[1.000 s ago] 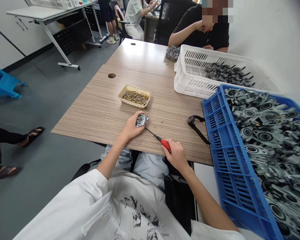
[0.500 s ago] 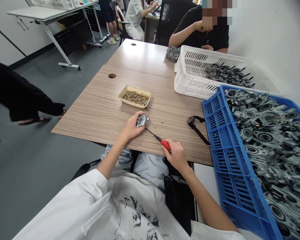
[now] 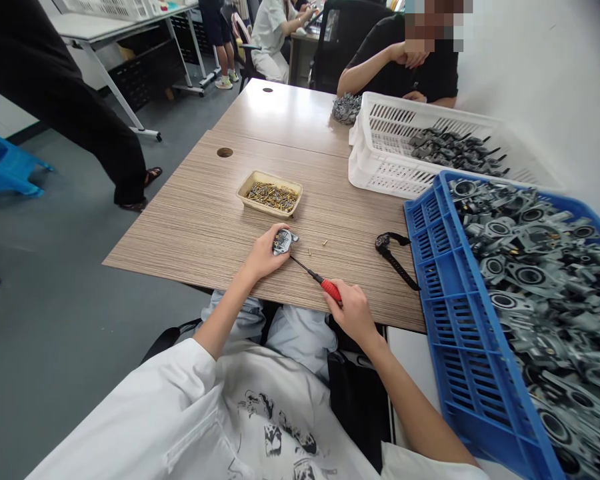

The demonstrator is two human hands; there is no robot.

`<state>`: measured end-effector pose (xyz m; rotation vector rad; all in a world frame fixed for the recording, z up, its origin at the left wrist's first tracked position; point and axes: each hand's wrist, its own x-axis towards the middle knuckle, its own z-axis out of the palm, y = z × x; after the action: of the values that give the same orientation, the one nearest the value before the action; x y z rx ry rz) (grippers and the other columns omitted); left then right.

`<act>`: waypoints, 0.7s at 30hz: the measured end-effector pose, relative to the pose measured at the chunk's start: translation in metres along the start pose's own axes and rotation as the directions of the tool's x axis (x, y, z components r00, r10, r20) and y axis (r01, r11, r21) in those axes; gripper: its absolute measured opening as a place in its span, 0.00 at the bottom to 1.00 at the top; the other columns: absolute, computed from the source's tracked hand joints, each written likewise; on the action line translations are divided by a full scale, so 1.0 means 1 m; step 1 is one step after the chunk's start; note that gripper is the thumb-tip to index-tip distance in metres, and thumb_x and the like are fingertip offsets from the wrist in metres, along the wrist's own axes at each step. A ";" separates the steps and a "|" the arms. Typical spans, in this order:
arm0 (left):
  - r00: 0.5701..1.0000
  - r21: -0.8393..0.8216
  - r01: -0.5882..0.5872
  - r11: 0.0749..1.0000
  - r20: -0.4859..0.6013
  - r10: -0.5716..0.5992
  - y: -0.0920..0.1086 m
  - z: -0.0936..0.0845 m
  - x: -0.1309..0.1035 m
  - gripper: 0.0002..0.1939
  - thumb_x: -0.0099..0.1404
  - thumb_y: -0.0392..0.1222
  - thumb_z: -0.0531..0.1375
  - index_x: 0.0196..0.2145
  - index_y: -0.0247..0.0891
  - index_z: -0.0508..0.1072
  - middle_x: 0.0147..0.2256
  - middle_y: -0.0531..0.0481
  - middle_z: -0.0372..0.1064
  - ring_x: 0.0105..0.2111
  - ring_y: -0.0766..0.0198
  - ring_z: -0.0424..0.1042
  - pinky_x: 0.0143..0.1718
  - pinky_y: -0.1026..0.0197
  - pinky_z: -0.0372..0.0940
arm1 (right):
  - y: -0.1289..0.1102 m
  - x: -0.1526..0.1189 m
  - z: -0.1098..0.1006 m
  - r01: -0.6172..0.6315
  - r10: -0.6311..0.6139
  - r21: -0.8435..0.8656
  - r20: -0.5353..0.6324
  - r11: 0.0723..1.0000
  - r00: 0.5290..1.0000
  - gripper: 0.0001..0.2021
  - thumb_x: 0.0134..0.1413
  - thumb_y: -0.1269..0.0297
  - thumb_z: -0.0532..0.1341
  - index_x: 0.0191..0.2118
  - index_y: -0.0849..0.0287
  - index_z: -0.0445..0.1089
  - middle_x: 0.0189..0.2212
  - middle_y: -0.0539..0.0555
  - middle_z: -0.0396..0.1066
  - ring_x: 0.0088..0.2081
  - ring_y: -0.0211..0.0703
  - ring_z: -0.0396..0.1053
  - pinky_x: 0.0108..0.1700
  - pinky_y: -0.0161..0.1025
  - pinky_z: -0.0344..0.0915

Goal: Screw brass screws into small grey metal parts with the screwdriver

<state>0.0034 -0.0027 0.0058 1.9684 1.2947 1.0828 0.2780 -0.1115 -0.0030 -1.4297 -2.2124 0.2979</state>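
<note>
My left hand [image 3: 265, 255] is closed round a small grey metal part [image 3: 283, 242] near the table's front edge. In my right hand [image 3: 353, 310] is the red handle of a screwdriver [image 3: 331, 289]; its thin shaft points up and left, with the tip at the lower right side of the metal part. Whether the tip touches the part is too small to tell. Two brass screws, one [image 3: 325, 243] behind the other [image 3: 309, 253], lie on the wood to the right. Beyond my left hand stands a cream tray [image 3: 270, 212] of brass and grey screws.
A black watch [image 3: 397, 260] lies right of the screws. The blue crate [image 3: 460, 320] of metal parts flanks my right arm, with a white crate [image 3: 390, 170] behind it. A person in black [image 3: 370, 63] sits across the table [image 3: 180, 220]; another person's legs [image 3: 100, 127] are at left.
The walking person's legs at left have moved right, nearer the table, and a blue stool now shows behind them. The seated person's hand at the face has shifted slightly. My hands look unmoved.
</note>
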 end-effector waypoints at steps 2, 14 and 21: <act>1.000 0.000 0.000 1.000 -0.001 0.000 0.000 0.000 0.000 0.28 0.60 0.34 0.62 0.58 0.40 0.67 0.54 0.45 0.75 0.51 0.55 0.76 0.58 0.54 0.68 | 0.000 0.000 0.000 -0.005 0.005 0.005 0.005 1.000 1.000 0.09 0.74 0.60 0.58 0.51 0.57 0.72 0.41 0.57 0.80 0.36 0.50 0.74 0.44 0.46 0.62; 1.000 0.007 0.001 1.000 0.001 -0.001 0.001 -0.001 0.000 0.28 0.60 0.34 0.62 0.59 0.40 0.67 0.54 0.45 0.75 0.52 0.55 0.75 0.57 0.54 0.68 | -0.001 0.000 -0.001 -0.007 0.007 0.003 0.009 1.000 1.000 0.09 0.74 0.61 0.58 0.51 0.57 0.71 0.40 0.56 0.80 0.35 0.49 0.73 0.44 0.46 0.62; 1.000 0.013 0.001 1.000 -0.005 -0.001 0.003 -0.002 0.000 0.28 0.60 0.33 0.62 0.58 0.41 0.67 0.53 0.45 0.76 0.51 0.56 0.76 0.57 0.56 0.69 | -0.003 0.001 -0.002 -0.011 0.010 0.012 0.017 1.000 1.000 0.09 0.74 0.60 0.57 0.50 0.56 0.71 0.41 0.57 0.80 0.37 0.51 0.73 0.45 0.46 0.62</act>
<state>0.0033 -0.0041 0.0087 1.9754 1.3087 1.0821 0.2765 -0.1121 0.0000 -1.4381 -2.2133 0.3270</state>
